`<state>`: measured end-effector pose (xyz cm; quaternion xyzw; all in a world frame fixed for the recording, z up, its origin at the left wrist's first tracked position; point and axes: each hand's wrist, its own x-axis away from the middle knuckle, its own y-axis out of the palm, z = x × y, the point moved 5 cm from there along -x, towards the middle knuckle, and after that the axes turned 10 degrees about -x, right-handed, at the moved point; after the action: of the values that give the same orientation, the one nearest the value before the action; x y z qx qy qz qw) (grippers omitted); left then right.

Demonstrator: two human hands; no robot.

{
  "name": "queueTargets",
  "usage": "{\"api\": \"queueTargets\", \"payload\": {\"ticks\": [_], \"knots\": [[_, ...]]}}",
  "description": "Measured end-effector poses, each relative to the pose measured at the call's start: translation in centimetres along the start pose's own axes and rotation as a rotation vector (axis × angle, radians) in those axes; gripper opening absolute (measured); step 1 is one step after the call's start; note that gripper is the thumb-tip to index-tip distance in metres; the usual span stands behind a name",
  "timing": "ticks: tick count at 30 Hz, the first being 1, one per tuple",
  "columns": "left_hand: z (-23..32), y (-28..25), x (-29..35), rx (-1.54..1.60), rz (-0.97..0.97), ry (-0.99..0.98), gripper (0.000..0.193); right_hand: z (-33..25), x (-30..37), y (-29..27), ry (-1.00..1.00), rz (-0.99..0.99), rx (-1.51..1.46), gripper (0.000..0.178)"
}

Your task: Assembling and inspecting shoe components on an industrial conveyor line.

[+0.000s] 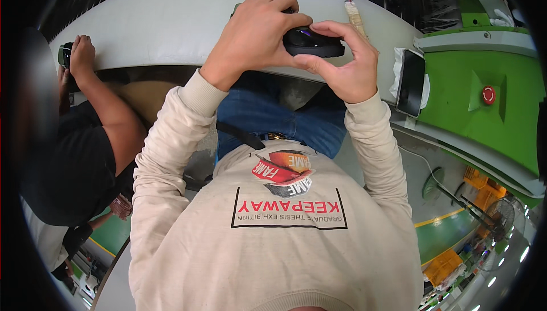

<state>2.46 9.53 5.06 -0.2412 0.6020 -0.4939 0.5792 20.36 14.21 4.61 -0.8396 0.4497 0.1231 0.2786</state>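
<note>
- Black and glossy, the small rounded device sits at the near edge of the pale grey surface, held between both hands.
- The left hand lies over its left end, fingers curled down on it.
- The right hand grips its right end, thumb beneath and forefinger arched over the top, clamped on the device (its underside is hidden).
- I judge the work mid-way: the device is gripped and steadied, yet nothing shows it finished or set aside.
- A dark phone rests on white cloth to the right; a red button sits on the green machine.
- A co-worker's hand holds another dark item at the left.
</note>
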Motion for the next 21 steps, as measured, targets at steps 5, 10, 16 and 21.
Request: {"api": "queueTargets", "payload": {"ticks": [5, 10, 16, 21], "knots": [[0.8, -0.5, -0.1, -0.058, 0.051, 0.060, 0.065, 0.3, 0.6, -0.2, 0.056, 0.023, -0.093, 0.065], [1.0, -2.5, -0.2, 0.243, 0.112, -0.014, 0.057, 0.6, 2.3, -0.3, 0.100, 0.100, -0.425, 0.134], [-0.3, -1.9, 3.2, 1.159, 0.494, -0.299, 0.073, -1.2, 2.2, 3.8, 0.303, 0.018, -1.049, 0.131], [-1.6, -2.8, 5.5, 1.016, 0.473, -0.421, 0.066, -1.4, 0.0, -0.6, -0.006, 0.053, -0.016, 0.109]]}}
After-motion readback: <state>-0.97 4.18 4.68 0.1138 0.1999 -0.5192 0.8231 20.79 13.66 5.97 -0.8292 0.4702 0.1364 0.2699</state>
